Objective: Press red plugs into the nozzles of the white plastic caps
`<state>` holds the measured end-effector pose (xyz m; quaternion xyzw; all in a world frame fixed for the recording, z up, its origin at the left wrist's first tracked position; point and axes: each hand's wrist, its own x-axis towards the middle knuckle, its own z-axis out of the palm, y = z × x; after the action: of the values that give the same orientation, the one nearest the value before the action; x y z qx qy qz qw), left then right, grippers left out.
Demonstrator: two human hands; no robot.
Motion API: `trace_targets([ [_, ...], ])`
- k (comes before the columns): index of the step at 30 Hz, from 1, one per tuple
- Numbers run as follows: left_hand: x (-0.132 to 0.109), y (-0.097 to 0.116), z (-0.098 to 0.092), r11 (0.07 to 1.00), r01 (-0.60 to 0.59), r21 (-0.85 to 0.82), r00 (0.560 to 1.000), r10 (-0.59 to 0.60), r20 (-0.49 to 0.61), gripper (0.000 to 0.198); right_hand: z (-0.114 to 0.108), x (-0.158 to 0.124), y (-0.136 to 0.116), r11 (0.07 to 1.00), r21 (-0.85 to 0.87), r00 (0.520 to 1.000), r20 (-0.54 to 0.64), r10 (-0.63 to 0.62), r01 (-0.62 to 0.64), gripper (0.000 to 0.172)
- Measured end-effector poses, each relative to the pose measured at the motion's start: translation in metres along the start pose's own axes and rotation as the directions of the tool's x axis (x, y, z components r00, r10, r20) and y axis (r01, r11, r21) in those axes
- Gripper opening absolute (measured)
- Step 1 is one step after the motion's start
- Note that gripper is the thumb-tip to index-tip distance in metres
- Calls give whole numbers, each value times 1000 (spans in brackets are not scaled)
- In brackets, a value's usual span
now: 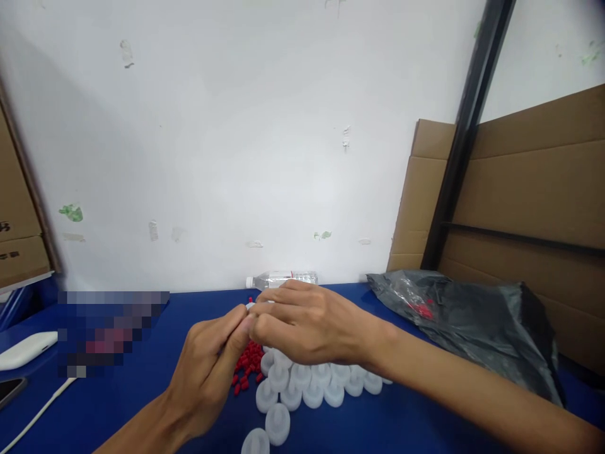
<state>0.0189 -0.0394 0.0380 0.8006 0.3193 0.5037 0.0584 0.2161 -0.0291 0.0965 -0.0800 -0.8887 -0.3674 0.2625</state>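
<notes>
My left hand [208,359] and my right hand [302,325] meet above a blue table [118,410], fingertips pinched together on a small white plastic piece [249,307] that is mostly hidden between them. Below the hands lies a pile of small red pieces [248,366]. Several translucent white plastic caps [302,391] lie in a cluster beneath my right wrist, and two more caps [269,432] sit nearer to me.
A clear water bottle [283,279] lies against the white wall. A dark grey plastic bag [472,321] with red bits inside sits at right, before cardboard boxes [529,208] and a black post [467,126]. A white device [26,350], cable and phone [9,389] are at left.
</notes>
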Motion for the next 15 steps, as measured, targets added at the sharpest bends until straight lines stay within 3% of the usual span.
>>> trace_targets([
  [4, 0, 2, 3, 992, 65, -110, 998, -63, 17, 40, 0, 0, -8, 998, -41, 993, -102, 53, -57, 25],
  [9, 0, -1, 5, 980, 100, -171, 994, -91, 60, 41, 4, -2, -12, 994, -24, 988, -115, 100, -104, 27],
  [12, 1, -7, 4, 995, 25, -92, 995, -16, 98, 39, 2, -4, -12, 970, 134, 979, 39, 201, -204, 19],
  [14, 1, -13, 2, 992, -116, 45, 987, 110, 114, 35, -2, -4, -12, 894, 290, 935, 201, 292, -342, 7],
  [15, 0, -15, 1, 972, -197, 129, 977, 184, 109, 31, -5, -3, -12, 841, 350, 904, 268, 332, -413, 18],
])
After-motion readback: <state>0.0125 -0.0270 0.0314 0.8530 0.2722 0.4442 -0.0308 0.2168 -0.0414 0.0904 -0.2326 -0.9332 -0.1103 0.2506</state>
